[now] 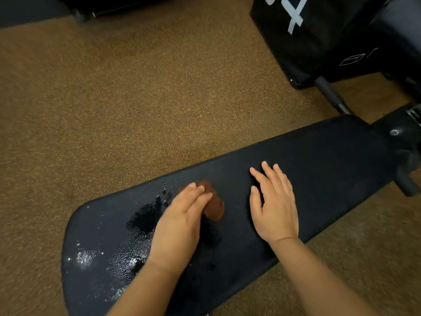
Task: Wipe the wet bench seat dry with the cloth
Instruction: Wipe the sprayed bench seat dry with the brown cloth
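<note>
A black padded bench seat (319, 160) runs from lower left to upper right. Puddles and drops of water (145, 217) glisten on its left half. A small brown cloth (213, 205) lies bunched on the seat just right of the puddles. My left hand (182, 222) presses on the cloth with straight fingers and covers its left part; the hand is motion-blurred. My right hand (273, 201) rests flat on a dry stretch of the seat, fingers spread, apart from the cloth.
Speckled brown rubber floor (136, 87) surrounds the bench. A black padded box with white markings (319, 37) stands at the upper right. The bench's metal frame and roller pad (407, 156) are at the right edge. Dark equipment (95, 8) sits along the top left.
</note>
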Tool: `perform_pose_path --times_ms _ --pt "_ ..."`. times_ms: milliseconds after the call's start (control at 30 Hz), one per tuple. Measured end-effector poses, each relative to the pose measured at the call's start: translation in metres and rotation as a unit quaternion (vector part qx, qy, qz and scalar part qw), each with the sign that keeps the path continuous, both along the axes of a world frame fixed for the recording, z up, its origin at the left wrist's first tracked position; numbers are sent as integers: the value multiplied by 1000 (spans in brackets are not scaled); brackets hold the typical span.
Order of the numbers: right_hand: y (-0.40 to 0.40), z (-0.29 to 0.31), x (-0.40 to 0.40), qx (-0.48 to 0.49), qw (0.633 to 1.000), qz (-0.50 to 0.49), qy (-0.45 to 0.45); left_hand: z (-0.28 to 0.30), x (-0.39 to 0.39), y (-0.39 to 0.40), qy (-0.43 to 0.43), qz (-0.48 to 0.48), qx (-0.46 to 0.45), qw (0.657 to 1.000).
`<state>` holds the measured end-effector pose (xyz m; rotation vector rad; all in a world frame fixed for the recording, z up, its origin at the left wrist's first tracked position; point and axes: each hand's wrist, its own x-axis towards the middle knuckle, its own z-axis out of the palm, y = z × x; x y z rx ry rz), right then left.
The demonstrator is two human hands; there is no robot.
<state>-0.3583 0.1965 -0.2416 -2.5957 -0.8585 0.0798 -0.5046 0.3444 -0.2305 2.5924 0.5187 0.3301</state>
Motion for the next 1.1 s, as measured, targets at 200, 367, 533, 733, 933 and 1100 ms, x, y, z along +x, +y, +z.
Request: perform_pose_path --times_ms 200,367,533,733,933,1100 --pt "0 -1 0 1 1000 -1 -5 2 -27 23 2 -59 75 995" --pt "0 -2 0 -3 1000 0 -7 5 -7 27 6 87 -1 996" --pt "0 -2 0 -4 1000 -4 -5 7 -54 -10 -2 -41 -12 999" --pt "2 0 -1 2 1000 -9 -4 29 -49 -30 -3 75 -148 986" --pt "2 -1 0 21 1000 -8 -5 4 -28 -55 -36 138 -129 981" --pt "1 -2 0 27 1000 -9 -9 -1 -18 6 -34 142 -64 987"
